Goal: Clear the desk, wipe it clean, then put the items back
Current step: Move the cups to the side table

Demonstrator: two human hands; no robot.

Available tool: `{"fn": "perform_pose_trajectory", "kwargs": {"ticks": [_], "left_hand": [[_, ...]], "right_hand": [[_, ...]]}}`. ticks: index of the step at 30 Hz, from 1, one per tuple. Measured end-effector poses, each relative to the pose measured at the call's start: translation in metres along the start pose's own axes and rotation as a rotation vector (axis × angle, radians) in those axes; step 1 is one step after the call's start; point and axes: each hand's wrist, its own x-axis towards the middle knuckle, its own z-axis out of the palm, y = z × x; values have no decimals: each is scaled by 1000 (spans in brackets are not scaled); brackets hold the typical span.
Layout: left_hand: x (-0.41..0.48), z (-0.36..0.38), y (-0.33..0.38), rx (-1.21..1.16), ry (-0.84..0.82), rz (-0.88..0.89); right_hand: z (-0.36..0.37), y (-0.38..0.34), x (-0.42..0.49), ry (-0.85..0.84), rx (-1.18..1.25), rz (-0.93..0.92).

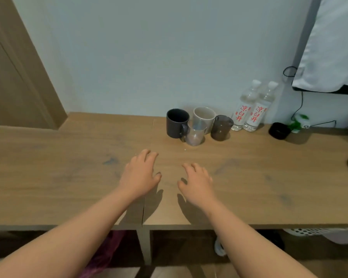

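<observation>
Facing palm-down over counter: left grip and right grip, side by side, fingers loosely spread, holding nothing; dark mug, pale cup, clear cup, smoky glass clustered beyond fingertips, untouched; two water bottles further right, against wall.

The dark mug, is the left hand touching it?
Apart. The head view shows a strip of bare desk between the left hand and the dark mug, which stands farther back near the wall.
</observation>
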Motion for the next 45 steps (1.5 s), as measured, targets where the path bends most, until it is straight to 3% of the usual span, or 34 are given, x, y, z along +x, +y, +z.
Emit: {"fn": "perform_pose_trajectory", "kwargs": {"ticks": [8, 17, 24, 32, 35, 39, 45], "left_hand": [[74, 11, 18, -166, 21, 17], [152, 23, 31, -293, 42, -12], [201, 24, 47, -270, 249, -144], [213, 40, 41, -363, 70, -197], [222, 37, 43, -519, 17, -211], [235, 28, 51, -754, 53, -273], [247, 33, 56, -630, 75, -363]], "right_hand": [[-14, 45, 42, 16, -19, 102], [-27, 70, 101, 98, 217, 211], [-54, 97, 159, 176, 253, 83], [-58, 95, 195, 108, 398, -60], [-62, 95, 201, 123, 336, -91], [-71, 100, 213, 273, 273, -105], [-77, 112, 249, 193, 45, -4]]}}
